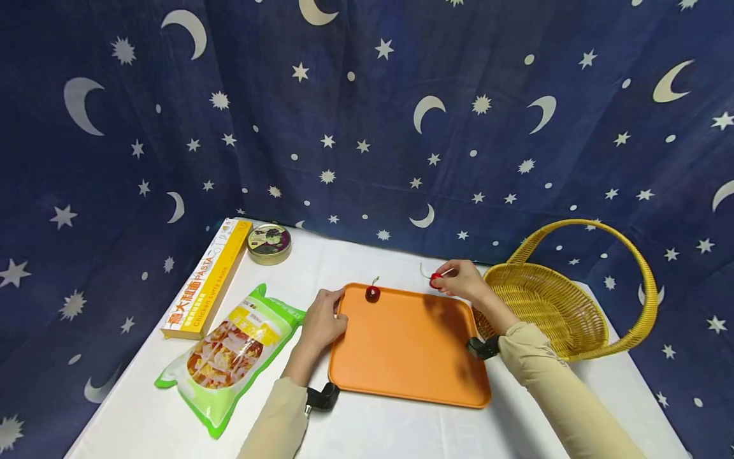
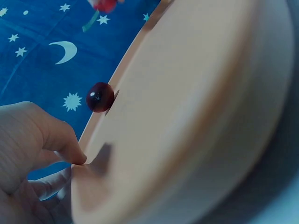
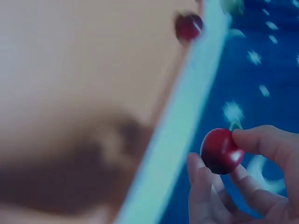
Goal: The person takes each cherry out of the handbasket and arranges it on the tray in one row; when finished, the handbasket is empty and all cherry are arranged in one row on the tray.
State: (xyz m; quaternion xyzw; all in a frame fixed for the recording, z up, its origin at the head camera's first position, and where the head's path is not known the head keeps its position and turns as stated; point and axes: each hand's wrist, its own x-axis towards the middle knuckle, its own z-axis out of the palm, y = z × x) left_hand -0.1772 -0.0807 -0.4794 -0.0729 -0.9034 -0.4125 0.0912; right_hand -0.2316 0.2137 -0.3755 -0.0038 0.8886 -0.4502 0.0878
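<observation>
My left hand (image 1: 323,322) pinches the upper left corner of an orange rectangular tray (image 1: 407,357). In the left wrist view, a fingertip rests on the tray's rim while other fingers sit behind it. A dark red cherry (image 1: 373,294) with a thin stem lies on the tray at its far edge, near the left corner. Past the tray's far right edge, my right hand (image 1: 463,279) holds a second, brighter red cherry (image 3: 220,151) between thumb and fingers. Its stem points up and to the left in the head view.
Right of the tray stands a golden wicker basket (image 1: 545,306) with a tall arched handle, close behind my right forearm. At left lie a green pasta bag (image 1: 229,357), a yellow and white pasta box (image 1: 209,280) and a round tin (image 1: 269,244). A starry blue curtain (image 1: 367,127) hangs behind the white table.
</observation>
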